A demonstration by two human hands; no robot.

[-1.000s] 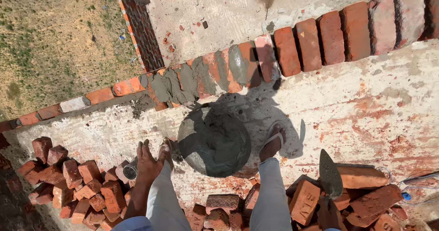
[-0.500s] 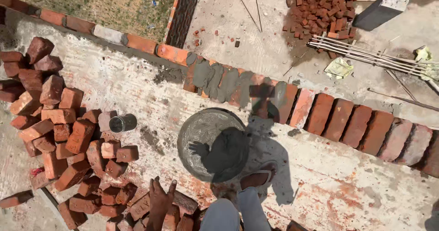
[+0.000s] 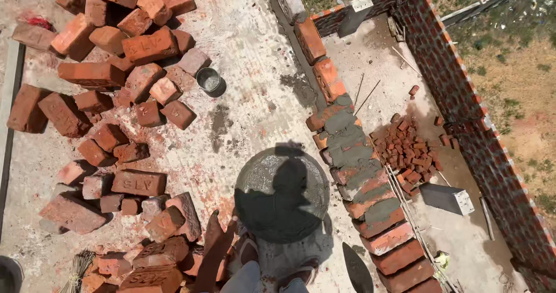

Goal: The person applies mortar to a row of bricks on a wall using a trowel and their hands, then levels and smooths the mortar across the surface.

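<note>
At the far left lies the loose heap of red bricks (image 3: pixel 110 73), spread over the mortar-stained concrete slab (image 3: pixel 249 49); half a second ago this heap sat low in the view, and now it fills the whole left side as the head has turned. Among the bricks stands a small dark tin cup (image 3: pixel 208 79), upright, clear of its neighbours. At the bottom edge a bundle of straw-coloured fibres (image 3: pixel 78 270) pokes out beside the lowest bricks.

Moving right, the person's left hand (image 3: pixel 215 252) hangs low over the near bricks, fingers pointing down toward a brick (image 3: pixel 153 278) at the frame's foot. The grip looks loose and holding nothing, though the hand is in shade and I cannot tell for certain whether it touches the brick. The right hand is out of sight. Two sandalled feet (image 3: pixel 272 264) stand just below.

Just beyond the feet sits the round mortar pan (image 3: pixel 282 191), half covered by the person's shadow; it has stayed beside the feet. Right of it a trowel (image 3: pixel 357 268) lies flat on the slab, blade pointed away.

Further right runs the brick wall course (image 3: pixel 359 171), its top smeared with grey mortar. Beyond and below it is a walled floor with a second small pile of bricks (image 3: pixel 408 148) and a grey block (image 3: pixel 447 198).
</note>
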